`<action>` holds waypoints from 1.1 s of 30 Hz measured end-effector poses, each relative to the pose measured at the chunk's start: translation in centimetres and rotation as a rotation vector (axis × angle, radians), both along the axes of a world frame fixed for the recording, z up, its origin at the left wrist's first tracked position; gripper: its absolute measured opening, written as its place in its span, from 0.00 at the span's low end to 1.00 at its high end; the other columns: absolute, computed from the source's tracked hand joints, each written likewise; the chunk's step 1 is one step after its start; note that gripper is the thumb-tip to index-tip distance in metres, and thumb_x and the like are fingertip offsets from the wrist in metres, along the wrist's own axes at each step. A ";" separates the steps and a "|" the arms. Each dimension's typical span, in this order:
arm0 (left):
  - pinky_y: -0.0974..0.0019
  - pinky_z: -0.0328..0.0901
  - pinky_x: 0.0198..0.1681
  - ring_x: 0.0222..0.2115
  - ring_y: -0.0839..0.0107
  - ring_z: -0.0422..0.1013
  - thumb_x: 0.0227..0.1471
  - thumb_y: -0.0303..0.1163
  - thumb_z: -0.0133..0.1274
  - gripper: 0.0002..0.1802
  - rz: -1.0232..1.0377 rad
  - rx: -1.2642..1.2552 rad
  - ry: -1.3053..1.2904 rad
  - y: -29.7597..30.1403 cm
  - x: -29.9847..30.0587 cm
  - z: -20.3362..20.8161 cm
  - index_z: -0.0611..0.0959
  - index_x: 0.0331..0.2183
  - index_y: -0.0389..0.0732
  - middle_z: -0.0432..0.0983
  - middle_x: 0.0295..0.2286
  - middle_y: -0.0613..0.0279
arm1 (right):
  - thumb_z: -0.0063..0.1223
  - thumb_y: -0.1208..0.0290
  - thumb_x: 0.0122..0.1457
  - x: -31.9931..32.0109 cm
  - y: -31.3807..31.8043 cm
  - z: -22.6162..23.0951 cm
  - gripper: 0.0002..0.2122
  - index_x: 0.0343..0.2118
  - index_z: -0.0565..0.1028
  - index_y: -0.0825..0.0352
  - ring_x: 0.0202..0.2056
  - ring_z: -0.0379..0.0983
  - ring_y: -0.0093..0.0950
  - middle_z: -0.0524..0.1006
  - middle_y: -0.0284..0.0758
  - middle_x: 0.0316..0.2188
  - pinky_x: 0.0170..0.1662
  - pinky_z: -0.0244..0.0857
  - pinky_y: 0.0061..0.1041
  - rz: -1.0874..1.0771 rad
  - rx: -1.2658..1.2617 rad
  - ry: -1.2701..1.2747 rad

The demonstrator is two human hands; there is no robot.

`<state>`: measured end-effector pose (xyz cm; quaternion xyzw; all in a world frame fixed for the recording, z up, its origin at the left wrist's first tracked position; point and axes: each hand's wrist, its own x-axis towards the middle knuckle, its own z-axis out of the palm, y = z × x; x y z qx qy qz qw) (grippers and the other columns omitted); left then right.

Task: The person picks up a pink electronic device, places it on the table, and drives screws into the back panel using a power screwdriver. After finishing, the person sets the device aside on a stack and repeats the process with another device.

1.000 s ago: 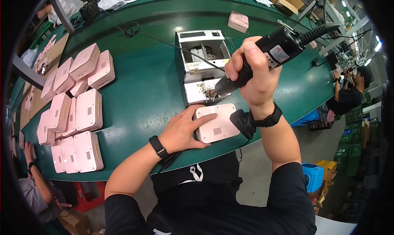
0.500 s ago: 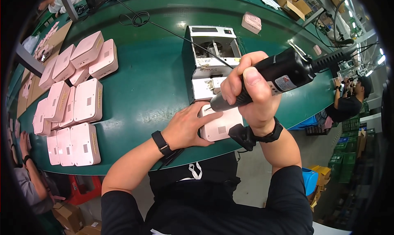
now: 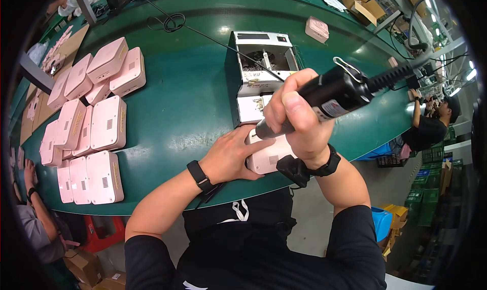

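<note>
- The pink square device [image 3: 264, 163] lies flat on the green workbench [image 3: 177, 112], near its curved front edge, with a narrow strip of bench between.
- The left hand [image 3: 228, 155] spreads over the device's left side: thumb along the near edge, one finger across the top face, the others around the far left corner, holding it against the bench.
- The right hand [image 3: 299, 120] is wrapped tightly around a black electric screwdriver [image 3: 337, 100], which slants down to the device's far left corner; whether the bit sits in a screw cannot be told.
- Just beyond the device stands a white-and-black screw feeder [image 3: 258, 77], leaving little room between them; the right hand covers part of the feeder's front.
- A thin black cable [image 3: 208, 39] crosses above the feeder toward the right hand, narrowing the space overhead there.
- Left of the feeder and left hand, a broad stretch of bench reaches to the stacked pink devices [image 3: 106, 122], whose nearest row sits close to the front edge.
- Right of the screwdriver, the bench runs on, its front edge slanting away past a blue stool [image 3: 381, 223] on the floor.
- A single pink box-shaped piece [image 3: 317, 30] lies well apart, beyond the feeder to the right.
</note>
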<state>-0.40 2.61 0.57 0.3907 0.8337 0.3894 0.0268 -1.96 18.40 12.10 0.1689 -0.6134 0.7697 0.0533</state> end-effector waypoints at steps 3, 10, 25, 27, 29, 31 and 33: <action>0.54 0.67 0.52 0.51 0.52 0.68 0.29 0.40 0.72 0.45 0.019 -0.012 -0.003 -0.7 0.3 0.4 0.76 0.54 0.58 0.67 0.51 0.53 | 0.48 0.68 0.60 -0.5 0.8 0.5 0.08 0.35 0.65 0.66 0.17 0.61 0.24 0.66 0.35 0.17 0.24 0.61 0.28 -0.014 0.026 -0.019; 0.55 0.69 0.49 0.46 0.53 0.71 0.28 0.41 0.72 0.43 0.162 -0.038 0.027 -3.8 1.4 0.9 0.78 0.52 0.57 0.68 0.50 0.54 | 0.45 0.66 0.62 -1.9 3.1 2.7 0.08 0.34 0.66 0.67 0.16 0.62 0.24 0.66 0.33 0.17 0.24 0.61 0.28 -0.204 -0.019 0.187; 0.56 0.69 0.48 0.45 0.53 0.71 0.26 0.40 0.73 0.45 0.159 0.003 0.062 -4.1 1.0 -0.1 0.77 0.53 0.58 0.67 0.51 0.55 | 0.42 0.61 0.63 3.1 5.9 1.0 0.11 0.37 0.65 0.65 0.16 0.60 0.22 0.66 0.32 0.18 0.24 0.60 0.27 -0.107 0.032 0.038; 0.56 0.69 0.47 0.45 0.53 0.71 0.26 0.40 0.73 0.45 0.158 0.004 0.059 -4.0 1.0 -0.3 0.77 0.53 0.58 0.67 0.51 0.55 | 0.42 0.60 0.63 3.6 6.1 0.8 0.11 0.38 0.64 0.65 0.16 0.60 0.22 0.66 0.32 0.19 0.24 0.60 0.27 -0.102 0.034 0.040; 0.56 0.70 0.47 0.45 0.53 0.71 0.26 0.40 0.73 0.45 0.170 0.003 0.064 -4.0 1.1 -0.3 0.77 0.53 0.58 0.67 0.50 0.55 | 0.43 0.60 0.63 4.0 6.2 0.5 0.11 0.37 0.64 0.64 0.16 0.60 0.22 0.66 0.32 0.18 0.24 0.60 0.27 -0.091 0.050 0.043; 0.56 0.70 0.47 0.45 0.53 0.72 0.26 0.39 0.73 0.45 0.168 0.003 0.066 -3.7 1.2 -0.4 0.77 0.53 0.58 0.67 0.50 0.55 | 0.43 0.60 0.63 4.3 6.4 -0.1 0.11 0.36 0.64 0.64 0.16 0.60 0.22 0.66 0.32 0.18 0.24 0.60 0.27 -0.088 0.058 0.044; 0.56 0.70 0.46 0.45 0.54 0.72 0.25 0.39 0.74 0.45 0.171 0.005 0.072 -3.5 1.2 -0.5 0.78 0.53 0.58 0.68 0.50 0.56 | 0.44 0.60 0.62 4.3 6.5 -1.7 0.11 0.36 0.64 0.64 0.16 0.60 0.22 0.66 0.32 0.18 0.24 0.60 0.27 -0.095 0.069 0.048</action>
